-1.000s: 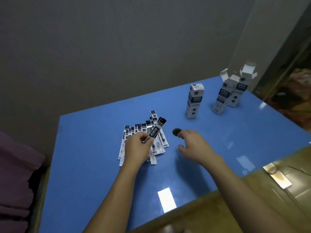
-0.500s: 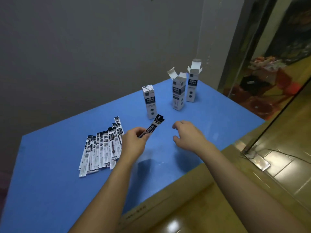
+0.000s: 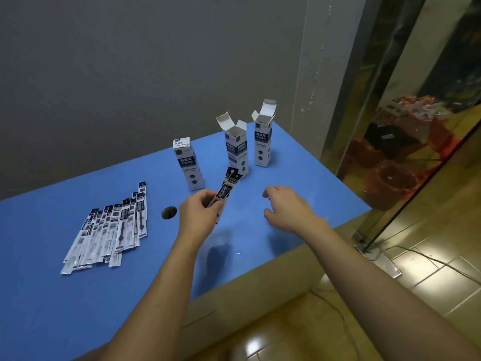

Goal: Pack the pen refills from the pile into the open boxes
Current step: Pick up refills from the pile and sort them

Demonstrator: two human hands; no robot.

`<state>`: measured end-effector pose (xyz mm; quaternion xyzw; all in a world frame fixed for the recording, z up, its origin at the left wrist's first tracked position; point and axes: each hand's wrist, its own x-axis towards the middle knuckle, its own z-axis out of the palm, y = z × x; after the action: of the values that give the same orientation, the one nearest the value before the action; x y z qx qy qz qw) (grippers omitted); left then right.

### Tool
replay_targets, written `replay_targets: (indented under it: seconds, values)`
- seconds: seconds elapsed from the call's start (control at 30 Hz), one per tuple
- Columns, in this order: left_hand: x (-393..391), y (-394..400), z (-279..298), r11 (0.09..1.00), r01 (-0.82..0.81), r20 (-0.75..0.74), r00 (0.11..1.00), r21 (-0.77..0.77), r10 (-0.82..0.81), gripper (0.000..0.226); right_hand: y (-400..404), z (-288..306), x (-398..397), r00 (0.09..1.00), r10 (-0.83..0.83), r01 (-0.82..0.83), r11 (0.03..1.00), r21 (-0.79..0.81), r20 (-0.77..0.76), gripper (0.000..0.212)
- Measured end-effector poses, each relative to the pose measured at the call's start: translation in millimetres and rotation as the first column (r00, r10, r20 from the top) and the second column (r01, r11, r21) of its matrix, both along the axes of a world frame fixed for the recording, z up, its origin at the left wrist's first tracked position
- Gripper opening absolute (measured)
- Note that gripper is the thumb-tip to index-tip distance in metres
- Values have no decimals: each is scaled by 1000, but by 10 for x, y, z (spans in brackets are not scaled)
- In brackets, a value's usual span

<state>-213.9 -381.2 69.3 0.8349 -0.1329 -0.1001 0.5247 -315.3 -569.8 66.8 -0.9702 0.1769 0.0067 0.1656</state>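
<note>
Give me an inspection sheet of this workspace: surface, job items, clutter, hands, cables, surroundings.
Surface: blue table with a round hole.
Job items: refill pile lying at left; one closed box; two open boxes standing upright.
Clutter: nothing seen.
Hands: left hand pinches one refill; right hand empty, fingers relaxed, above the table.
Cables: a thin cable on the floor at right.
Surroundings: grey wall, glass door, tiled floor.
</note>
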Motion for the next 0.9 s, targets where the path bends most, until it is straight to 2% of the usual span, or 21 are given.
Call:
replay_targets:
  seconds: [0.13,0.27,0.5,0.8,0.9]
  values:
    - [85,-197,-20,998,-53,8,999,-30,53,8,-180,-57,168,999,35,-35,999,12,-19,45]
    - [241,-367,-71,990,-120,32,992,-77,123,7,-370,-105,460,997,82,-82,997,9,-15,46]
    - [615,-631,-174,986,-144,12,989,-82,146,7,-715,-142,1043,994,111,-110,994,25,-9,50]
    - [842,-748,-218,982,-180,-16,984,-63,179,14,-907,-292,1645,992,48,-81,953,290,120,79]
    - [845,-759,-193,975,-207,-17,978,-79,206,15,-934,-359,1819,987,10,-72,918,389,159,79]
